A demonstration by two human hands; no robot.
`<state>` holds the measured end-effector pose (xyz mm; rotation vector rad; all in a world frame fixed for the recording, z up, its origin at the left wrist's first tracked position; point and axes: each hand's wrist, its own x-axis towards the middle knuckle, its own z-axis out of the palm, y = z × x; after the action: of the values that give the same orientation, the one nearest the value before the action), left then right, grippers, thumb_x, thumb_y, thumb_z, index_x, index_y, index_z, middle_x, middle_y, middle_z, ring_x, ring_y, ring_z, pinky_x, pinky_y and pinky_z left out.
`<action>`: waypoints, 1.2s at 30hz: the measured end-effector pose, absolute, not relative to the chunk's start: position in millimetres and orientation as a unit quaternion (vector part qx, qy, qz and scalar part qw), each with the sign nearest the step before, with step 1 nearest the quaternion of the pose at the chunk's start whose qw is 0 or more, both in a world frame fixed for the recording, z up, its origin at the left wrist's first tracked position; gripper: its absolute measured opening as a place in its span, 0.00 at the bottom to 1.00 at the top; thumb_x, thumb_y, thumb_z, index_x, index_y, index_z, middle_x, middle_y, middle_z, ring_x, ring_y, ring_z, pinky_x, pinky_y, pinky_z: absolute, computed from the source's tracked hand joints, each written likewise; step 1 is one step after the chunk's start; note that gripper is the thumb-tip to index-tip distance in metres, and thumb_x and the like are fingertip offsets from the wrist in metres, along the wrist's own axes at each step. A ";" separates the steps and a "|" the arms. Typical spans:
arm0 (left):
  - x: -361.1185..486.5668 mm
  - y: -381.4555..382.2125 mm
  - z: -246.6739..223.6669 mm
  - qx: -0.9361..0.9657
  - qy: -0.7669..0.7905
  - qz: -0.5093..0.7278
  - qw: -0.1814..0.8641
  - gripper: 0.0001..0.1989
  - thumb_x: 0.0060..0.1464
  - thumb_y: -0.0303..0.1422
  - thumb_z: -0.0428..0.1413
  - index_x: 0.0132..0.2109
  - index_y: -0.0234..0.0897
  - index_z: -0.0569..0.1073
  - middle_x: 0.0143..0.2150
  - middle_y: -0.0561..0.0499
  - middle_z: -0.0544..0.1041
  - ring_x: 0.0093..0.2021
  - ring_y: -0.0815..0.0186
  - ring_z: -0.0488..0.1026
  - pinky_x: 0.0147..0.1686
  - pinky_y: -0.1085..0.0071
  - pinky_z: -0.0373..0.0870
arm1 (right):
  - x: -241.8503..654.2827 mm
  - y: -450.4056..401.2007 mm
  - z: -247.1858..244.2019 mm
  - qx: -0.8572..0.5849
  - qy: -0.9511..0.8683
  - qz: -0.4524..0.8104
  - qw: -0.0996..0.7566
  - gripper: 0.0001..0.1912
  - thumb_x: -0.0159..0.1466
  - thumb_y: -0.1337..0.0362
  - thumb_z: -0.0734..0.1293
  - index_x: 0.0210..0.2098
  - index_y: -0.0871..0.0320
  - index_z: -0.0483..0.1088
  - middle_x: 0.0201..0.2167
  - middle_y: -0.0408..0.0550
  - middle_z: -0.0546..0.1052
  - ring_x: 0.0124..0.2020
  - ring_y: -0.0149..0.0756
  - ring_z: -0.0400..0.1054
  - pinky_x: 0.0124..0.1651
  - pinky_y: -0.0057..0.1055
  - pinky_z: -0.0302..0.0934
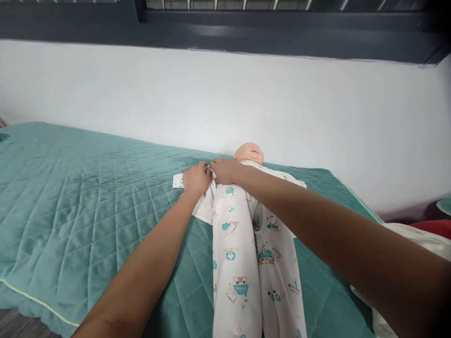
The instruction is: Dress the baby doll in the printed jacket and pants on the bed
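Observation:
A baby doll (pixel 249 153) lies on its back with its head toward the white wall. White clothing (pixel 237 253) printed with small teal and red pictures covers its body, the two legs stretching toward me. At the doll's left-of-frame shoulder, my left hand (pixel 198 179) has its fingers closed on the white sleeve (pixel 178 181), whose end sticks out beyond the hand. My right hand (pixel 224 171) is beside it, just below the doll's head, its fingers bent together on the same sleeve fabric. The right forearm crosses over the doll's chest.
A teal quilted cover (pixel 105 197) lies under the doll. Behind it stands a white wall (pixel 211 94) below a dark window ledge (pixel 225 33). Cream cloth (pixel 416 237) and red cloth (pixel 435 227) lie at the right edge.

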<state>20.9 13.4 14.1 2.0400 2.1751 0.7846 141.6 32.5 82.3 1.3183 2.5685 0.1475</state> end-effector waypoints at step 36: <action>5.8 -17.1 5.8 0.697 0.677 0.234 0.038 0.20 0.61 0.24 0.45 0.54 0.45 0.74 0.49 0.44 0.74 0.54 0.53 0.70 0.48 0.61 0.67 | 186.9 -0.8 135.0 0.502 0.853 0.114 0.091 0.17 0.68 0.65 0.62 0.56 0.52 0.68 0.51 0.56 0.70 0.47 0.47 0.70 0.39 0.35 0.61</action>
<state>5.8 -17.1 5.8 2.1377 2.0770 0.7186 186.9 -0.8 135.0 1.4911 2.5333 0.3386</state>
